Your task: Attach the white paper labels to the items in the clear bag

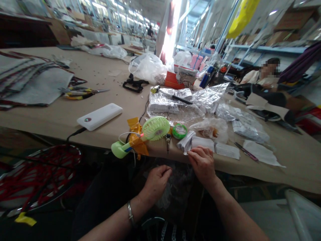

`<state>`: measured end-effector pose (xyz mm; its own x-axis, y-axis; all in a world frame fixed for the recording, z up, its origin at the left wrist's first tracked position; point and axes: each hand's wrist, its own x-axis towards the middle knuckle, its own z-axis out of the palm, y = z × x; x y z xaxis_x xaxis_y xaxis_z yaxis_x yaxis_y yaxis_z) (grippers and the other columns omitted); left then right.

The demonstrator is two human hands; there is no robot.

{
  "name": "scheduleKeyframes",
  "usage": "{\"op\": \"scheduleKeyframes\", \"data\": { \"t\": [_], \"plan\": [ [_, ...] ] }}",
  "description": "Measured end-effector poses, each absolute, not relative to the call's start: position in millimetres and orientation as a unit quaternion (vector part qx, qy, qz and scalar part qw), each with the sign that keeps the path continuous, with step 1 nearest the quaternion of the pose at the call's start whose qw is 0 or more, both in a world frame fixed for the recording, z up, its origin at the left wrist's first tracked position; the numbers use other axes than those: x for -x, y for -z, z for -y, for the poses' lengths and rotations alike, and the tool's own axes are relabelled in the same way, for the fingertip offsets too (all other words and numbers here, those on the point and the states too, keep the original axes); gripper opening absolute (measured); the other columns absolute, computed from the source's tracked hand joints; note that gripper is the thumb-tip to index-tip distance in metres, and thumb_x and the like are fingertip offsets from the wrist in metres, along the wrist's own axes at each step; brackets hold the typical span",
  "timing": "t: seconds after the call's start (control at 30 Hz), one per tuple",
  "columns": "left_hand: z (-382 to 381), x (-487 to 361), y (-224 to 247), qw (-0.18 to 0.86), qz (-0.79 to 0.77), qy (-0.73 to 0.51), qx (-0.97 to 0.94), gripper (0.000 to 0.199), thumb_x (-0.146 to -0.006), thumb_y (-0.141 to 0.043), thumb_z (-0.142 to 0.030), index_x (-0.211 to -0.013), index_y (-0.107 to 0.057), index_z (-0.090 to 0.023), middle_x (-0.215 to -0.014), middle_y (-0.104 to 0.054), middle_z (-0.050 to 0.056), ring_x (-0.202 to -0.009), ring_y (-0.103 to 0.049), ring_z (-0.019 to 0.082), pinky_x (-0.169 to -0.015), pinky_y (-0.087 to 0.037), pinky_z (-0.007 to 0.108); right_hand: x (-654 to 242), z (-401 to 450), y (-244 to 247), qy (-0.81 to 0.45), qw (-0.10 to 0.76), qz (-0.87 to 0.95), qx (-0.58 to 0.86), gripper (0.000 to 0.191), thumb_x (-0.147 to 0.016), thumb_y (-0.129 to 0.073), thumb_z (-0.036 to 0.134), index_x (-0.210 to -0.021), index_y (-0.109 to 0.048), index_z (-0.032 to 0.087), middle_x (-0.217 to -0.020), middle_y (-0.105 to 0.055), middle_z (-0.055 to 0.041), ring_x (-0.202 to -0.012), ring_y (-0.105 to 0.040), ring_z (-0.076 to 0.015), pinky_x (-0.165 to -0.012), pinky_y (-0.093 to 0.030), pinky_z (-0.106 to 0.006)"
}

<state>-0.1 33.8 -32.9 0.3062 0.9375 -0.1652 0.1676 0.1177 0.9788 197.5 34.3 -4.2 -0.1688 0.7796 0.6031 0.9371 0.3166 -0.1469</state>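
Note:
My right hand (202, 164) is at the table's front edge, thumb and fingers pinched on the end of a white paper slip (186, 150). The slip lies against stacks of small white paper slips (202, 143). My left hand (157, 180) is held lower, in front of the edge above my lap, its fingers curled and pressed to the thumb. Whatever is in that pinch, if anything, is too small to make out. Close ahead are a round green container (179, 131) with white contents, a small metal-tipped tool (168, 144) and a green fan (155, 128) taped to the edge.
A white power bank (100, 116) and pliers (79, 92) lie to the left. A hammer (173, 96) rests on plastic-wrapped paper bundles (163, 104). Tweezers (246, 151) lie at the right beside a white sheet (260, 153). Another person (260, 75) sits farther back on the right.

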Motion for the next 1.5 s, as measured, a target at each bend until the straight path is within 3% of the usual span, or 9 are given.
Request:
{"op": "scheduleKeyframes", "data": {
  "t": [0.2, 0.3, 0.43, 0.6, 0.73, 0.9, 1.1, 1.27, 1.5],
  "plan": [
    [-34, -27, 0, 0.827, -0.382, -0.301, -0.283, 0.025, -0.075, -0.059, -0.036, -0.081, -0.061, -0.013, -0.071, -0.063, 0.005, -0.06, -0.058, 0.012, -0.059, -0.045, 0.025, -191, -8, -3, 0.073, 0.374, 0.786, 0.486, 0.012, -0.082, -0.056, 0.015, -0.089, -0.064, 0.022, -0.084, -0.064, -0.0024, -0.091, -0.054, -0.0193, -0.086, -0.039, -0.038],
    [-36, -37, -5, 0.877, -0.302, -0.321, -0.193, 0.023, -0.075, -0.061, -0.034, -0.077, -0.059, -0.011, -0.064, -0.059, 0.002, -0.052, -0.053, 0.008, -0.052, -0.043, 0.02, -181, 9, -2, 0.045, 0.367, 0.817, 0.443, 0.015, -0.082, -0.055, 0.014, -0.09, -0.063, 0.023, -0.086, -0.064, -0.0018, -0.093, -0.054, -0.0192, -0.087, -0.04, -0.04],
    [-38, -43, -3, 0.859, -0.347, -0.332, -0.177, 0.008, -0.074, -0.061, -0.017, -0.077, -0.059, -0.01, -0.063, -0.059, 0.002, -0.049, -0.054, 0.007, -0.048, -0.043, 0.019, -186, 14, -1, 0.037, 0.34, 0.822, 0.455, 0.021, -0.083, -0.052, 0.014, -0.102, -0.06, 0.022, -0.092, -0.063, -0.0038, -0.096, -0.053, -0.0201, -0.088, -0.041, -0.04],
    [-35, -40, -1, 0.829, -0.422, -0.292, -0.221, 0.014, -0.079, -0.055, -0.02, -0.086, -0.059, -0.009, -0.066, -0.064, 0.007, -0.054, -0.06, 0.014, -0.054, -0.05, 0.027, -216, -10, 1, 0.134, 0.275, 0.734, 0.606, 0.042, -0.084, -0.053, 0.032, -0.122, -0.05, 0.014, -0.11, -0.056, -0.0134, -0.105, -0.048, -0.0285, -0.089, -0.041, -0.045],
    [-32, -39, 1, 0.816, -0.441, -0.292, -0.231, 0.015, -0.078, -0.058, -0.022, -0.085, -0.059, -0.009, -0.066, -0.064, 0.007, -0.054, -0.061, 0.013, -0.053, -0.05, 0.026, -228, -18, 9, 0.168, 0.214, 0.733, 0.624, 0.031, -0.085, -0.051, 0.027, -0.113, -0.057, 0.017, -0.108, -0.059, -0.0107, -0.102, -0.049, -0.0279, -0.087, -0.04, -0.043],
    [-32, -39, 0, 0.815, -0.449, -0.28, -0.236, 0.015, -0.078, -0.056, -0.021, -0.086, -0.058, -0.009, -0.066, -0.064, 0.008, -0.053, -0.061, 0.014, -0.053, -0.05, 0.027, -234, -16, 14, 0.161, 0.273, 0.732, 0.604, 0.018, -0.088, -0.049, 0.021, -0.095, -0.065, 0.02, -0.096, -0.065, -0.006, -0.096, -0.054, -0.0215, -0.087, -0.041, -0.037],
    [-34, -41, -6, 0.85, -0.402, -0.254, -0.228, 0.015, -0.077, -0.057, -0.021, -0.084, -0.059, -0.009, -0.067, -0.064, 0.008, -0.053, -0.059, 0.014, -0.054, -0.049, 0.029, -218, -3, 2, 0.068, 0.396, 0.758, 0.515, 0.015, -0.085, -0.052, 0.016, -0.091, -0.065, 0.022, -0.093, -0.065, -0.005, -0.099, -0.055, -0.0204, -0.087, -0.045, -0.038],
    [-33, -43, -6, 0.884, -0.316, -0.285, -0.191, 0.011, -0.07, -0.063, -0.017, -0.076, -0.063, -0.008, -0.063, -0.06, 0.004, -0.05, -0.053, 0.009, -0.048, -0.041, 0.021, -193, 9, 0, 0.005, 0.376, 0.83, 0.413, 0.018, -0.086, -0.051, 0.018, -0.089, -0.066, 0.026, -0.093, -0.066, -0.0025, -0.102, -0.054, -0.0196, -0.088, -0.045, -0.039],
    [-30, -40, -6, 0.897, -0.293, -0.269, -0.195, 0.016, -0.069, -0.065, -0.021, -0.077, -0.064, -0.008, -0.063, -0.059, 0.003, -0.048, -0.052, 0.008, -0.045, -0.037, 0.02, -194, 9, 8, -0.003, 0.346, 0.849, 0.398, 0.016, -0.085, -0.054, 0.017, -0.09, -0.066, 0.025, -0.092, -0.066, -0.0018, -0.104, -0.052, -0.0198, -0.091, -0.042, -0.039]
  ]
}}
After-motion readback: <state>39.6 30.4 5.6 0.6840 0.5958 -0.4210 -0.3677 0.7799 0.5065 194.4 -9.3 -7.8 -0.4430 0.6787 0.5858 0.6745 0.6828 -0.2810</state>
